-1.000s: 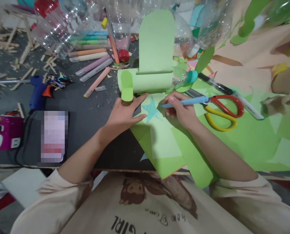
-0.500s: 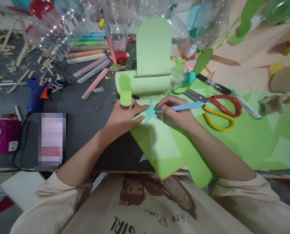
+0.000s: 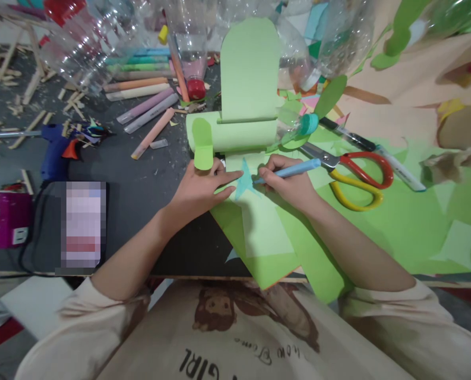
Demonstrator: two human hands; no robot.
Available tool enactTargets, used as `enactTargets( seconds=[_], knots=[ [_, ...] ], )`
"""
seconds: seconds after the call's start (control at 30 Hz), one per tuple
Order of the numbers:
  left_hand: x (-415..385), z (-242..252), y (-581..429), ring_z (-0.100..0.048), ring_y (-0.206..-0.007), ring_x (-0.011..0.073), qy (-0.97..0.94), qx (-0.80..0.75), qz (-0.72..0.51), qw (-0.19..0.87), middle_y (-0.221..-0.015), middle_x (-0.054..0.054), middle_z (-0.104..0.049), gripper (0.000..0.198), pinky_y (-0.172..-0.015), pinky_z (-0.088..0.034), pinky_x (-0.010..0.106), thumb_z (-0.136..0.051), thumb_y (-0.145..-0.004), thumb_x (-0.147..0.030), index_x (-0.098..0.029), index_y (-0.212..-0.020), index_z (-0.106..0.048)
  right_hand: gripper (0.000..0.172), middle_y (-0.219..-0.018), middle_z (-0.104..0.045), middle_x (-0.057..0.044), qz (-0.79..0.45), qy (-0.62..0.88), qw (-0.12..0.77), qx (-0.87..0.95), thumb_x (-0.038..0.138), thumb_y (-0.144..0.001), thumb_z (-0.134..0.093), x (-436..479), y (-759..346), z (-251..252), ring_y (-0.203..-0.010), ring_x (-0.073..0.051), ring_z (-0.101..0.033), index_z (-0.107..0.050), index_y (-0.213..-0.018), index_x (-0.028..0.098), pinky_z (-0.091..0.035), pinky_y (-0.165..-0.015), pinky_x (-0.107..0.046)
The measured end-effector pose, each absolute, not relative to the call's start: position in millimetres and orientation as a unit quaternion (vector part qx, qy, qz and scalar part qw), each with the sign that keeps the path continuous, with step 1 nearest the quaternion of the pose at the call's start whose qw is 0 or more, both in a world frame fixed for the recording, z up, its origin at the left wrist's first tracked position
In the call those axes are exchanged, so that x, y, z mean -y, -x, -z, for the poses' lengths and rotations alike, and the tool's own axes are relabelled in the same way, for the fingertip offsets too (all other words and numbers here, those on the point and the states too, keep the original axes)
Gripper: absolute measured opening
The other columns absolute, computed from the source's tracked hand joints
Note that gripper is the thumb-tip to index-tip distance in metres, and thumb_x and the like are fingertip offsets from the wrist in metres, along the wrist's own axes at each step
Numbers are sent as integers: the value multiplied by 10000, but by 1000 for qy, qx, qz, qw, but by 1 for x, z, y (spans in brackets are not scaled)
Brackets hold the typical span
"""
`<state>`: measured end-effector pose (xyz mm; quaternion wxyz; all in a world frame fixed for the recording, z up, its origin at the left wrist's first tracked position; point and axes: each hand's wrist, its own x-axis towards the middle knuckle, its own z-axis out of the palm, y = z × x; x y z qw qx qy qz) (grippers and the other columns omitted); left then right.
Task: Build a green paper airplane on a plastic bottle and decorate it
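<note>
A blue star shape (image 3: pixel 244 181) is coloured on a pale green paper strip (image 3: pixel 267 232). My left hand (image 3: pixel 204 189) lies on the paper with index finger and thumb stretched apart, fingertips at the star's left side. In my right hand (image 3: pixel 285 179) a light blue marker (image 3: pixel 299 168) is pinched, its tip at the star's right side. Behind both hands lies a roll covered in pale green paper (image 3: pixel 235 133), with a rounded paper flap (image 3: pixel 249 68) standing up from it and a small green tab (image 3: pixel 203 142) at its left end.
Scissors with red and yellow handles (image 3: pixel 356 179) lie right of my right hand, by a black-and-white marker (image 3: pixel 402 168). Several markers (image 3: pixel 152 113), a blue glue gun (image 3: pixel 55 153) and a phone (image 3: pixel 85 224) are at left. Clear plastic bottles (image 3: pixel 188 42) crowd the back.
The marker's back end has swung a little left and up in my right hand. My left hand keeps its place on the paper. The whole view has shifted slightly.
</note>
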<state>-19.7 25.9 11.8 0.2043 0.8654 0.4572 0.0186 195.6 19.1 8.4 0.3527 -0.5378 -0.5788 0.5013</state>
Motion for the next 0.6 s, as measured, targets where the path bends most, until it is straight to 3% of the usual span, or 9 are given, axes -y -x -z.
enactTargets(
  seconds=[0.23,0.43,0.6],
  knots=[
    [-27,-11,20,-584,-1031,234,-863,-461,-16,205,-1076,59,-615,401,-899,-388,335,-483,-952,-349,-323,-1332,-608,265,-499,-470,48,-474,555,328,599,237,-734,-603,-20,-194,-9,-509,-105,-407,-440,-526,220,-310,-529,-276],
    [-26,-11,20,-578,-1047,234,-865,-456,-27,210,-1072,61,-616,404,-900,-391,328,-492,-940,-341,-319,-1325,-613,247,-481,-502,42,-504,548,347,570,232,-746,-575,-19,-194,-9,-496,-117,-458,-451,-532,226,-363,-544,-286],
    [-26,-8,21,-583,-1033,232,-868,-453,-30,199,-1063,64,-612,404,-904,-393,335,-483,-948,-342,-304,-1327,-617,245,-492,-482,47,-476,556,338,592,212,-725,-564,-19,-193,-10,-501,-103,-426,-431,-519,222,-324,-536,-279]
  ],
)
